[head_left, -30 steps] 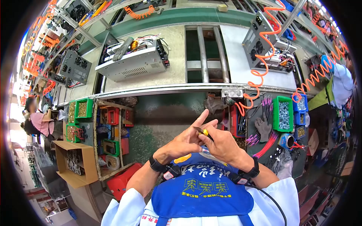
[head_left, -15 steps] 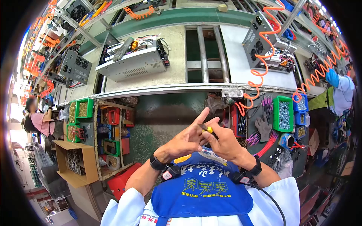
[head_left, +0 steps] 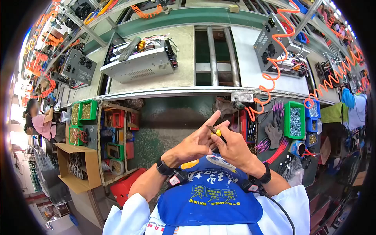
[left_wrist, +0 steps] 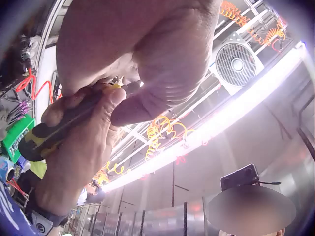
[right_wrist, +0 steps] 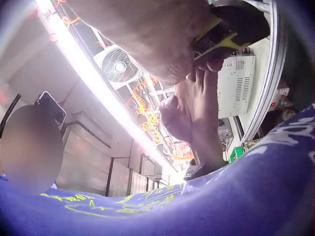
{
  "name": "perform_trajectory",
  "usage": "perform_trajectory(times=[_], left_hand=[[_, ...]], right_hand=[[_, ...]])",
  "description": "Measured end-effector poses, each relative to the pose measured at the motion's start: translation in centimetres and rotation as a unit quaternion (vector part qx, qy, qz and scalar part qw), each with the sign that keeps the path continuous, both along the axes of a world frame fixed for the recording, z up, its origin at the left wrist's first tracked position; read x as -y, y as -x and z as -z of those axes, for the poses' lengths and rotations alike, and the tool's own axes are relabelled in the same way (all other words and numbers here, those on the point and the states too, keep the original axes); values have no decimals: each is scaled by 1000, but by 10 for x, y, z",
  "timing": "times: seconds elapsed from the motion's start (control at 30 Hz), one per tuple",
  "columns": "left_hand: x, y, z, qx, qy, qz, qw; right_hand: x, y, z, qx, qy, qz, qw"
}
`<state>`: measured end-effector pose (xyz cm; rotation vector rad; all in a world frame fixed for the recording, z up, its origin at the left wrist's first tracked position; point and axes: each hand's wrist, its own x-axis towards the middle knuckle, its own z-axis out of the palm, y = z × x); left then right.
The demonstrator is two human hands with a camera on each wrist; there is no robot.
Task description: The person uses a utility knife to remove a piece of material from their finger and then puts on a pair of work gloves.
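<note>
My right hand [head_left: 237, 152] grips a black-and-yellow utility knife [head_left: 218, 133], its thumb lying along the handle near the yellow front end. The knife's short dark blade [head_left: 211, 128] points toward my left hand [head_left: 191, 145] and overlaps its fingers in the head view. The left index finger is stretched out, with the thumb held apart from it. From the left wrist, the knife handle [left_wrist: 54, 129] shows inside the right fist, its front end close under the left hand. Both hands are in front of the blue apron [head_left: 211, 196], above the floor gap before the bench.
A grey metal-cased unit [head_left: 141, 68] with exposed wiring sits on the bench ahead; another unit [head_left: 280, 51] stands right. An orange coiled hose [head_left: 270, 80] hangs nearby. Green bins [head_left: 294, 119] of small parts, grey gloves [head_left: 273, 133] and pink-tipped cables lie right. A cardboard box [head_left: 82, 168] stands left.
Both hands have shifted slightly to the right and up in the head view, staying together. The knife stays in the right hand, and its blade has tilted a little against the left fingers.
</note>
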<state>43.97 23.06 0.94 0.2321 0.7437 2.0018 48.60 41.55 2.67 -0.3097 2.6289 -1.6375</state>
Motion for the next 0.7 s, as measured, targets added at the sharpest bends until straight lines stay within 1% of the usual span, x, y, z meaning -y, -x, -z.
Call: perform_trajectory(times=[0.07, 0.17, 0.27, 0.37, 0.47, 0.5, 0.57, 0.6, 0.67, 0.7], left_hand=[[0, 0, 1, 13, 11, 6, 1000], [1, -2, 2, 17, -11, 6, 1000], [1, 1, -1, 55, -64, -22, 996], [0, -1, 5, 63, -35, -39, 997], [-4, -4, 22, -8, 75, -123, 990], [-2, -4, 24, -47, 115, -135, 983], [1, 1, 26, -125, 192, -159, 960], [-3, 0, 21, -126, 240, -205, 940], [3, 18, 36, -39, 169, -312, 934], [11, 28, 50, 4, 132, -362, 923]], right_hand=[[-1, -1, -2, 9, -38, -15, 999], [-9, 2, 7, -1, -27, -75, 997], [-11, 5, -12, 69, 76, -16, 995], [-11, 0, 5, 102, 95, -9, 990], [-9, -2, 3, 133, 71, -17, 988], [-8, -4, 4, 140, 63, -15, 988], [-8, -5, 5, 152, 45, -10, 987], [-9, -6, 5, 167, 58, 5, 984], [-10, -8, 9, 197, 86, 32, 976], [-10, -8, 12, 179, 89, 31, 979]])
